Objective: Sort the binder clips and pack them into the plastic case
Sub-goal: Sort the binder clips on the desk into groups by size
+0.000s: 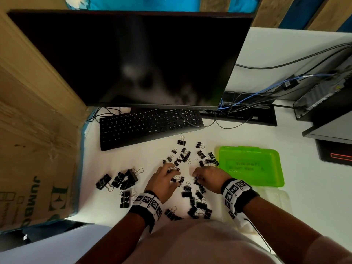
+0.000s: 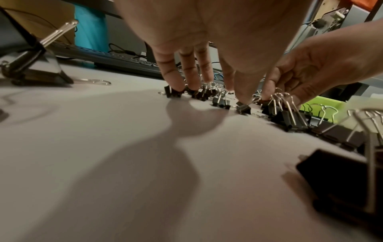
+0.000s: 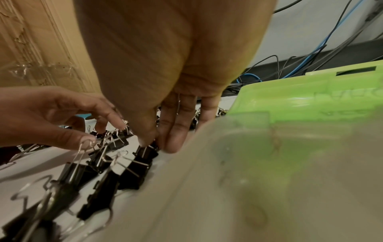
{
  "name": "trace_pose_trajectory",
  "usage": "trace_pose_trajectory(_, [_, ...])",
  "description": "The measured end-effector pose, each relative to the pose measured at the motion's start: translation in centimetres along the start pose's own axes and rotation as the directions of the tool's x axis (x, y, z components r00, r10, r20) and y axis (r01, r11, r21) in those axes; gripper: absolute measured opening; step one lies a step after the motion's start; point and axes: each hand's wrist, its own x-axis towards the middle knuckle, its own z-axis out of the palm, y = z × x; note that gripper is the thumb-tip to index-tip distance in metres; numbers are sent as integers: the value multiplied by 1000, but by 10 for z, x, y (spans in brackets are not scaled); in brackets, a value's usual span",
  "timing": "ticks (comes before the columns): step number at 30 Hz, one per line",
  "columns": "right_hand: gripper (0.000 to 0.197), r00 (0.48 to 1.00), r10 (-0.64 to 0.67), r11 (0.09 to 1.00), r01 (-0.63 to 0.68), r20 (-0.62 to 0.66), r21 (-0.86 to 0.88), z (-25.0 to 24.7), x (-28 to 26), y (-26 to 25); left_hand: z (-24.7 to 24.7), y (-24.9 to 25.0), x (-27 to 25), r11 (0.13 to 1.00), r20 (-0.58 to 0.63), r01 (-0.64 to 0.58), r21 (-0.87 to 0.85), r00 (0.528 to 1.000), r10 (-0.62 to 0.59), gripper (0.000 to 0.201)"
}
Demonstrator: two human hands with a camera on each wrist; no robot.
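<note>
Black binder clips lie scattered on the white desk: large clips (image 1: 122, 180) at the left, small clips (image 1: 182, 155) in the middle, and medium clips (image 1: 198, 202) near me. My left hand (image 1: 174, 176) spreads its straight fingers (image 2: 172, 78) down onto several small clips (image 2: 174, 93). Just to the right of it, my right hand (image 1: 196, 178) pinches a small black clip (image 3: 147, 152) between thumb and fingers. The plastic case lies open at the right, with its green lid (image 1: 251, 166) flat on the desk and its clear base (image 1: 274, 199) beside my right wrist.
A black keyboard (image 1: 150, 126) and a dark monitor (image 1: 133, 60) stand behind the clips. A cardboard box (image 1: 38, 149) walls off the left. Cables (image 1: 266, 92) and a computer unit (image 1: 327, 92) fill the back right.
</note>
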Motion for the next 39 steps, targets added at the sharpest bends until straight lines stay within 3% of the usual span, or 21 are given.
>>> trace_pose_trajectory(3, [28, 1000, -7, 999, 7, 4, 37, 3, 0, 0, -1, 0, -1, 996, 42, -20, 83, 999, 17, 23])
trace_pose_trajectory(9, [21, 1000, -18, 998, 18, 4, 64, 2, -4, 1, -5, 1, 5, 987, 59, 89, 131, 994, -97, 15])
trace_pose_trajectory(13, [20, 1000, -29, 997, 29, 3, 72, 0, -6, 3, -8, 4, 2, 988, 55, 14, 155, 998, -23, 20])
trace_pose_trajectory(17, [32, 999, -49, 997, 50, -3, 51, 0, -7, 4, -9, 12, -3, 983, 96, -58, 176, 994, 42, 30])
trace_pose_trajectory(23, [29, 987, -79, 990, 94, -139, 105, 5, -5, 4, -8, 15, -6, 978, 102, -51, 204, 994, 31, 24])
trace_pose_trajectory(26, [26, 983, -51, 990, 73, -176, 122, 4, -5, 5, -10, 14, -4, 979, 100, -26, 204, 995, 6, 24])
trace_pose_trajectory(32, [34, 993, 34, 983, -12, -117, 183, 4, -6, 8, -9, 11, -2, 975, 64, 10, 222, 998, -25, 24])
trace_pose_trajectory(36, [26, 985, 114, 950, -70, -129, 306, 2, -6, 11, -10, 11, -2, 979, 65, 26, 203, 997, -40, 41])
trace_pose_trajectory(39, [25, 983, 127, 942, -79, -129, 326, 1, -8, 12, -11, 12, -1, 984, 30, 125, 130, 991, -130, 59])
